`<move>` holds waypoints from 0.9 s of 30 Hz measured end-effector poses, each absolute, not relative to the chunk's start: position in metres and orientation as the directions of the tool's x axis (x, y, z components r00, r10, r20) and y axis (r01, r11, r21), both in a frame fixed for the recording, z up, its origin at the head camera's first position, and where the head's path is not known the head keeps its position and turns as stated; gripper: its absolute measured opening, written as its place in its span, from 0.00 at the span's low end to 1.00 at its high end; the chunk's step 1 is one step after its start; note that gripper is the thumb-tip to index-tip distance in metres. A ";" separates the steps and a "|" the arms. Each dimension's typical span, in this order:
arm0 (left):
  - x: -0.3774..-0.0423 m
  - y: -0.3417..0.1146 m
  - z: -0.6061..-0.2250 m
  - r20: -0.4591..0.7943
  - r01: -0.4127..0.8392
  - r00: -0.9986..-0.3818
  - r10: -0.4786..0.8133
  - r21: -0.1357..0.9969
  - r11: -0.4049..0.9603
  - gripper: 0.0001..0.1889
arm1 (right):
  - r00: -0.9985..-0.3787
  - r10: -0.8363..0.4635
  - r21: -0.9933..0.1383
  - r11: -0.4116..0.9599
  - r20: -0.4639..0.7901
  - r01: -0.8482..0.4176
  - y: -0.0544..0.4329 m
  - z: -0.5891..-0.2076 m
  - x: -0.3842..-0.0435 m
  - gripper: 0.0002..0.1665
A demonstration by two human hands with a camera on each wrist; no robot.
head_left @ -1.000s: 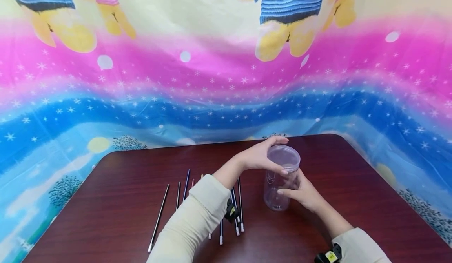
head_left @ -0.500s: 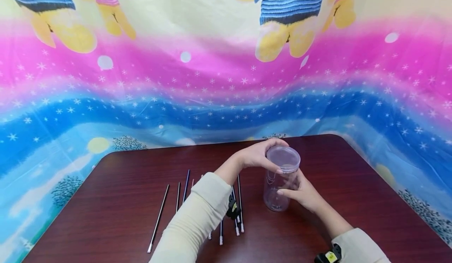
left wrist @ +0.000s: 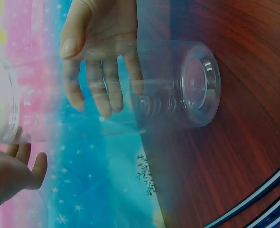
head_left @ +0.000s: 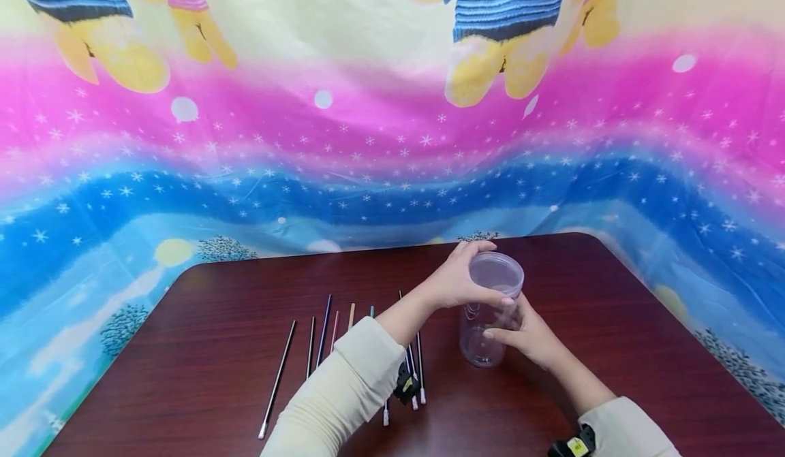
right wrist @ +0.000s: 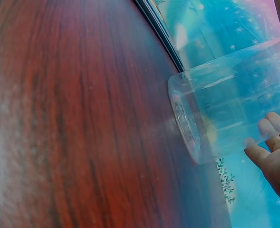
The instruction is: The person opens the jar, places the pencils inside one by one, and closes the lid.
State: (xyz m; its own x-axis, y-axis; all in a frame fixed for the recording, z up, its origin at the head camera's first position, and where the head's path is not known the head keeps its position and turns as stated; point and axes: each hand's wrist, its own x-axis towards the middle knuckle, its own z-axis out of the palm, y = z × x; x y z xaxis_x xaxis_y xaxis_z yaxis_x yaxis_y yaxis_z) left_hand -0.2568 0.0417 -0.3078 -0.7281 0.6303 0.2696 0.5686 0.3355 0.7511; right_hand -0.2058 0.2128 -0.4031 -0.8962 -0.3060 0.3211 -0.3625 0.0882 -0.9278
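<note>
A tall clear plastic jar (head_left: 481,348) stands upright on the table, right of the middle in the head view. On its top is a clear screw lid (head_left: 498,274). My left hand (head_left: 450,283) grips the lid from the left, thumb on the near side and fingers around the far side. My right hand (head_left: 532,334) holds the jar's body from the right, its thumb across the front. Through the clear wall, the left wrist view shows the right hand's fingers (left wrist: 113,97) behind the jar (left wrist: 197,85). Nothing is visible inside the jar.
Several thin paintbrushes with pale tips lie left of the jar, partly hidden by my left sleeve (head_left: 343,382). One dark paintbrush (head_left: 277,379) lies apart at the left. A printed cloth (head_left: 368,137) hangs behind the dark red table (head_left: 202,348).
My left hand has turned a little to the right around the lid, its thumb sliding along the near rim. More brush ends show beside the sleeve. My right hand keeps its hold on the jar.
</note>
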 end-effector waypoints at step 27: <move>-0.265 0.040 -0.295 0.218 0.589 -0.645 0.733 0.752 0.295 0.38 | -0.914 -0.293 -0.933 0.139 0.282 -0.332 0.215 -0.401 -0.203 0.50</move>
